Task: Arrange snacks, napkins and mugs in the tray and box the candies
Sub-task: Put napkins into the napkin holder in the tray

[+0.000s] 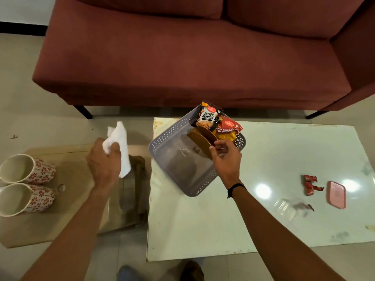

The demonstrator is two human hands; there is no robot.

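A grey perforated tray (162, 138) sits at the far left of the white table. In its far corner lean a salted peanuts packet (207, 116) and a red snack packet (228, 126). My right hand (225, 154) pinches a brown napkin holder (200, 138) standing inside the tray. My left hand (104, 161) holds white napkins (119, 142) in the air, left of the tray. Two flowered mugs (24, 183) lie on their sides on a low brown surface at the far left. Red candies (309, 184) lie on the table at the right, beside a pink lid (335, 194).
A maroon sofa (192, 53) stands beyond the white table (263, 220). A clear box (288, 205), hard to make out, rests near the candies. The low brown surface (60, 220) sits left of the table, with a tiled floor around.
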